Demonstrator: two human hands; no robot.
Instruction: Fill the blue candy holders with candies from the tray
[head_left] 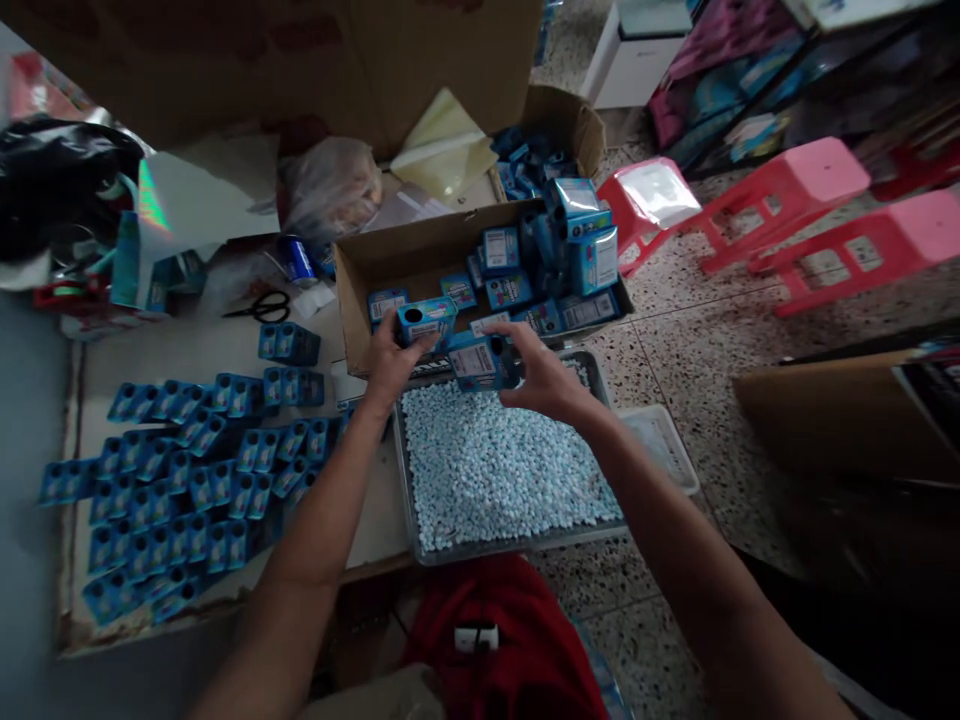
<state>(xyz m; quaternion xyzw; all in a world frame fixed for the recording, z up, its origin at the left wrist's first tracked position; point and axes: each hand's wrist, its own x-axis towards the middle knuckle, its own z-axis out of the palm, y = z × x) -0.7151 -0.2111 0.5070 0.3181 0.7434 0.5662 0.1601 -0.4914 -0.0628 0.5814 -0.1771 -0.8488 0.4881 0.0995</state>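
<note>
Though labelled, blue boxes (450,335) unreadable.

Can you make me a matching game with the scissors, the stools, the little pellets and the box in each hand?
Things:
1. scissors
2. stools
3. pellets
4. small blue box in the left hand
5. small blue box in the right hand

Places or colours:
A. pink
B. in the metal tray
C. over the cardboard box's front edge
D. on the table, left of the cardboard box
E. over the tray's far edge

Pairs: 1-D, 2-A, 3-B, 4-C, 5-E
</note>
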